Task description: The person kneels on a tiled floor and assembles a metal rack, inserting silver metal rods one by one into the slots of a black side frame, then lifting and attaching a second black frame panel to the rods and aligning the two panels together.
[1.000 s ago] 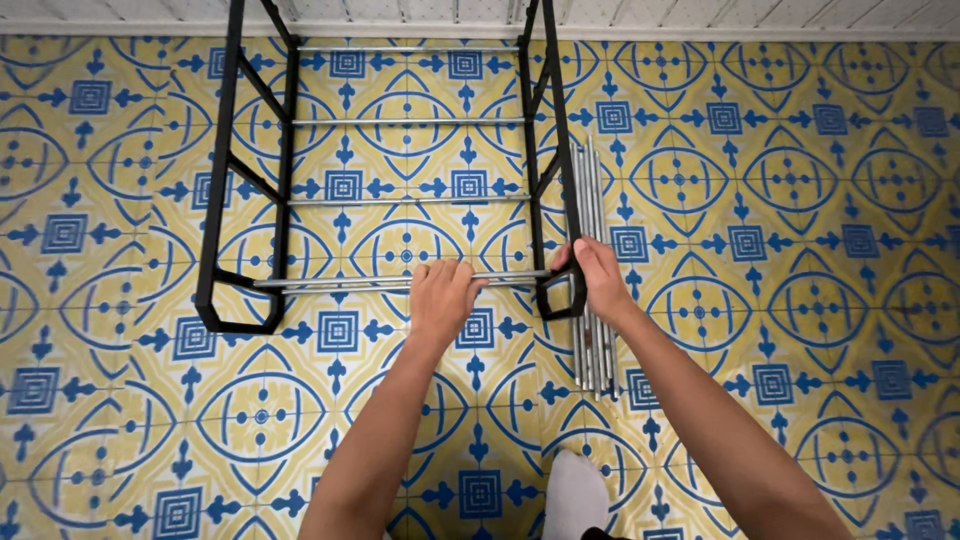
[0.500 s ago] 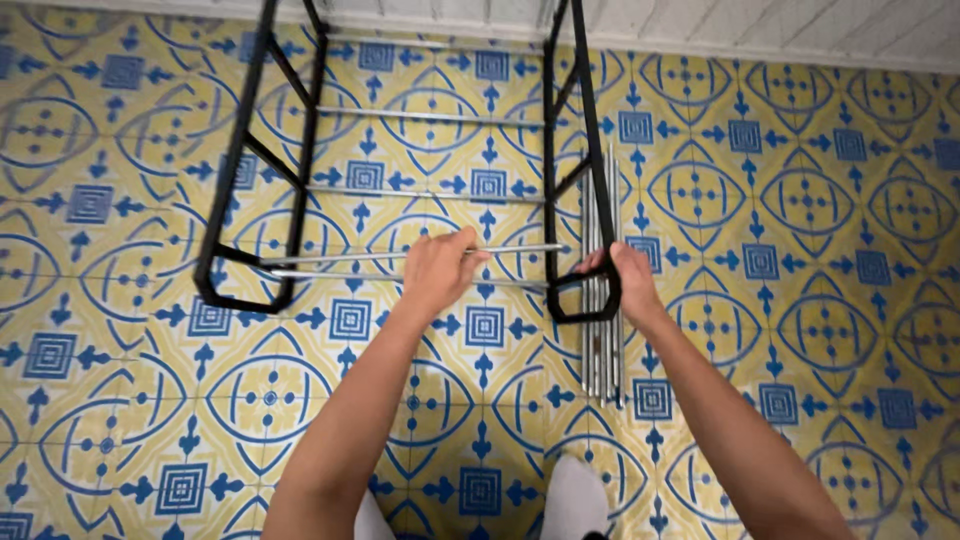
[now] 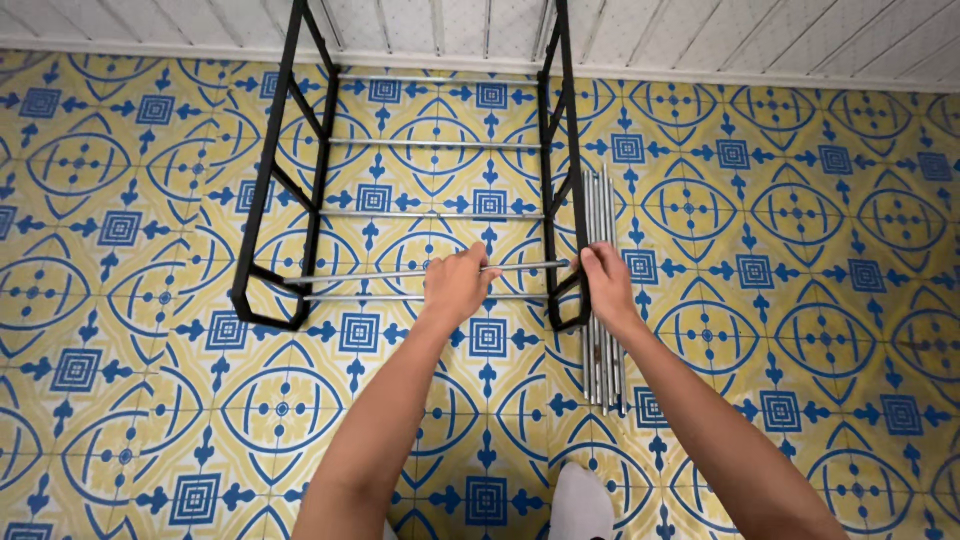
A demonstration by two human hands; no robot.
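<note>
A black metal rack frame (image 3: 300, 215), made of two ladder-like side pieces joined by thin silver cross rods, stands on the yellow-and-blue patterned tile floor (image 3: 840, 250), close to the white panelled wall (image 3: 700, 35) at the far edge. The left hand (image 3: 455, 285) is clenched around a thin silver metal rod (image 3: 385, 274) near its middle. The right hand (image 3: 606, 283) grasps the lower front corner of the right-hand black side piece (image 3: 562, 200), seemingly steadying it.

Judging by the grip, the step in hand is seating this rod between the two side pieces as another rung. The rod lies nearly level, its long axis running left to right across the frame, one end toward the left side piece, the other reaching the right side piece just beside the right hand. It sits just above the lowest fitted rod (image 3: 420, 297), slightly tilted, rising toward the right. The next move seems to call for lining both rod ends up with their sockets and pressing the side pieces together while the frame is kept square.

A bundle of spare silver rods (image 3: 600, 330) lies on the floor just right of the frame, long axis pointing away from the person toward the wall. A white-socked foot (image 3: 580, 505) shows at the near edge
</note>
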